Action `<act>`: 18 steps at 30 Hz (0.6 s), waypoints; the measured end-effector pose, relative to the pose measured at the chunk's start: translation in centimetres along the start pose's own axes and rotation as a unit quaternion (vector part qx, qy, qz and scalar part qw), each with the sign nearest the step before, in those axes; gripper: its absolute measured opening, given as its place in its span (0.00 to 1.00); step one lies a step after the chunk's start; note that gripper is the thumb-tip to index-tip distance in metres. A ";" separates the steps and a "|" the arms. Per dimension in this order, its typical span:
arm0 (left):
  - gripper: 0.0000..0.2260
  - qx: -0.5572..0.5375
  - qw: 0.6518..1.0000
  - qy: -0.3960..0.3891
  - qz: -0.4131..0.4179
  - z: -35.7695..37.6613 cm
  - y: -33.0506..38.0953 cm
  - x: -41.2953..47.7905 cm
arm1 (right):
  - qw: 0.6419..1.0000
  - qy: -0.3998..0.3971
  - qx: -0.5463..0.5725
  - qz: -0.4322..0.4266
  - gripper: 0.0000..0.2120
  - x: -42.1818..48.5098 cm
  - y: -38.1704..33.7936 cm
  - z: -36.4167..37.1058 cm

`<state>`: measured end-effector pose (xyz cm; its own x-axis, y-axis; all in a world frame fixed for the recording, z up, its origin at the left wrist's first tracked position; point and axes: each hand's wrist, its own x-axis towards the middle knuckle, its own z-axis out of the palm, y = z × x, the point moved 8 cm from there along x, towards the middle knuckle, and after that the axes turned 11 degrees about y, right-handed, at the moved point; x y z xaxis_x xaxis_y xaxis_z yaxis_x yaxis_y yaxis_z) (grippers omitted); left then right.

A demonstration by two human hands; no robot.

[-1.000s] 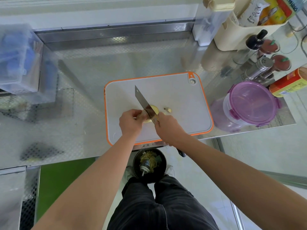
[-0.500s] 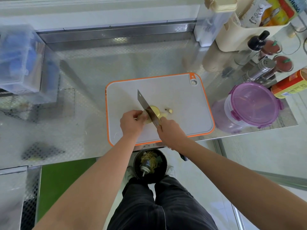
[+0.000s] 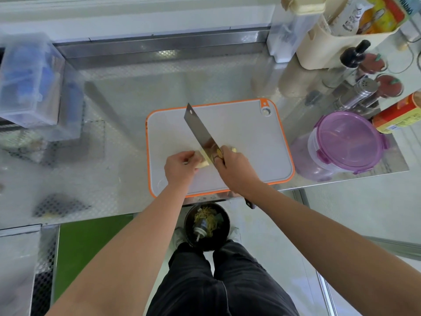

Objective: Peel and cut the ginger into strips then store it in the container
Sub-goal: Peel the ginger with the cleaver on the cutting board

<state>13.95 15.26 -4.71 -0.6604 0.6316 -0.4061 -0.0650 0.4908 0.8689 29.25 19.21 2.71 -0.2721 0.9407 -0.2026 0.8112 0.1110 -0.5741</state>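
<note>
Down by the person's feet, below both grips, stands one dark bin (image 3: 206, 226) with what look like yellowish scraps in it, so I'd judge the peeling done. Up on the surface (image 3: 102, 183), the left grip (image 3: 180, 167) pinches one pale, skinless-looking chunk of ginger (image 3: 203, 164) down on the orange-rimmed cutting board (image 3: 250, 137), fingers curled over it. Just right of that, the right grip (image 3: 234, 169) is wrapped round the handle of the one knife (image 3: 201, 133). Its blade stands against the ginger's free end and slants away to the far left. Just past the right grip's knuckles lies one small offcut (image 3: 234, 149). I count no strips on the board, so slicing looks barely begun and all the strip-cutting is left. Well off to the right of the right grip sits one container (image 3: 348, 142) with its purple lid on. I can see nothing stored in it, though its inside is hard to read.
</note>
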 end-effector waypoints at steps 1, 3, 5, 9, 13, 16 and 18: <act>0.11 -0.002 1.000 -0.002 -0.005 0.1 -0.1 0.0 | 1.000 0.000 -0.003 -0.008 0.07 -0.3 -0.2 -0.1; 0.10 -0.003 1.000 -0.009 -0.007 0.3 0.0 0.1 | 1.000 -0.002 -0.010 -0.015 0.07 -0.5 -0.5 -0.2; 0.06 0.002 1.000 -0.013 -0.004 0.4 0.1 0.1 | 1.000 -0.004 -0.019 -0.020 0.07 -0.7 -0.5 -0.1; 0.07 0.009 1.000 0.005 0.003 0.3 0.1 0.3 | 0.999 -0.015 -0.032 -0.020 0.06 -1.1 -0.5 0.1; 0.05 0.016 1.000 0.012 -0.004 0.5 -0.2 0.4 | 0.999 -0.014 -0.032 -0.012 0.06 -1.2 -0.3 0.1; 0.04 0.020 1.000 0.013 -0.004 0.5 -0.4 0.7 | 0.999 -0.017 -0.034 -0.006 0.07 -1.4 -0.2 0.0; 0.06 0.028 1.000 0.013 0.000 0.6 -0.5 0.8 | 0.999 -0.020 -0.036 -0.007 0.07 -1.4 -0.2 -0.1</act>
<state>13.90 15.83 -5.65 -0.6794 0.6169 -0.3973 -0.0228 0.5234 0.8518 29.51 17.86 3.15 -0.3026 0.9257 -0.2270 0.8417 0.1478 -0.5193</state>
